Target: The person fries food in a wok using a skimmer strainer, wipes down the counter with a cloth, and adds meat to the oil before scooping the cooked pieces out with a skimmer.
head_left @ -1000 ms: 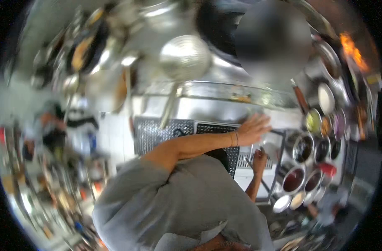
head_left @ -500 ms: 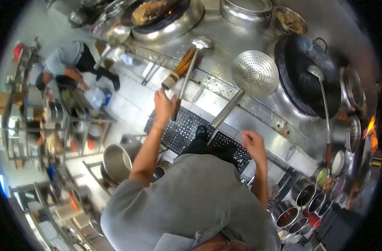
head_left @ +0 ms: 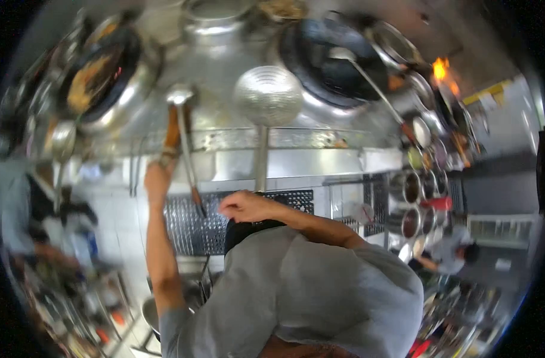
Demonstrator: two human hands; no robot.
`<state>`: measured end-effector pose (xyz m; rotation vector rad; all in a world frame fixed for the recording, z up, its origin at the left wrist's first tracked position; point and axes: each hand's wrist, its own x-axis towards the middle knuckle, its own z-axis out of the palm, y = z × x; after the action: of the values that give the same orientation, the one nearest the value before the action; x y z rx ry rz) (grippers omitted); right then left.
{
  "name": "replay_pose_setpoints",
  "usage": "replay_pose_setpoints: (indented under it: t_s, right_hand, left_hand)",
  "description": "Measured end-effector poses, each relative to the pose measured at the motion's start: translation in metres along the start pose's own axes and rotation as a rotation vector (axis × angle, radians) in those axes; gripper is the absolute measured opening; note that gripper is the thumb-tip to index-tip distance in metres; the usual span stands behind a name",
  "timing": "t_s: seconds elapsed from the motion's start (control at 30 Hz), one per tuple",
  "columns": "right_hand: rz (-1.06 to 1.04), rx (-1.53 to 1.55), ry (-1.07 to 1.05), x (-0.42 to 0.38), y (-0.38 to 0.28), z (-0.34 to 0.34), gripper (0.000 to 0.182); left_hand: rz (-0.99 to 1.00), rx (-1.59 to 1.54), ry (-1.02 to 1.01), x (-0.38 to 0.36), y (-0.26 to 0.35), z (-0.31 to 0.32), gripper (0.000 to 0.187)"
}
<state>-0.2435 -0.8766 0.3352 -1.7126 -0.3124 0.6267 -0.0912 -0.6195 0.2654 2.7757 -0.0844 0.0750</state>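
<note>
My left hand (head_left: 157, 178) is at the lower end of the bamboo brush (head_left: 173, 128), with its fingers closed round the handle end, somewhat blurred. Beside the brush lies a long ladle (head_left: 186, 140), its bowl on the steel range and its dark handle tip hanging over the edge. My right hand (head_left: 240, 206) is in front of my body with its fingers curled together and nothing visible in them. It is near the ladle's handle tip, below the handle of a big perforated strainer (head_left: 268, 95).
A wok with food (head_left: 84, 83) is at the left, and a dark wok (head_left: 344, 74) with a ladle is at the right. Flames (head_left: 440, 68) burn beyond it. Pots (head_left: 406, 188) line the right side. Other people (head_left: 13, 209) (head_left: 454, 250) are at both sides.
The view has turned, so the range now runs level. My left hand has closed on the brush handle. My right hand has come across my body toward the left.
</note>
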Motion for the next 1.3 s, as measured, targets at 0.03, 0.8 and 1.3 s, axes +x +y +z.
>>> replay_pose_setpoints:
  t_s: [0.03,0.8,1.3]
  right_hand:
    - [0.011,-0.002,0.061,-0.001,-0.007,0.000,0.023]
    - [0.059,1.264,0.697,-0.229,0.068,-0.097,0.020]
    - [0.614,-0.474,1.166,-0.365,0.180,-0.328,0.048]
  left_hand:
    - [-0.018,-0.031,-0.044,-0.002,-0.006,-0.004,0.051]
    - [0.169,-0.762,-0.738,-0.192,0.233,-0.017,0.028]
    - [-0.152,-0.671,-0.280,-0.130,0.228,0.115,0.046]
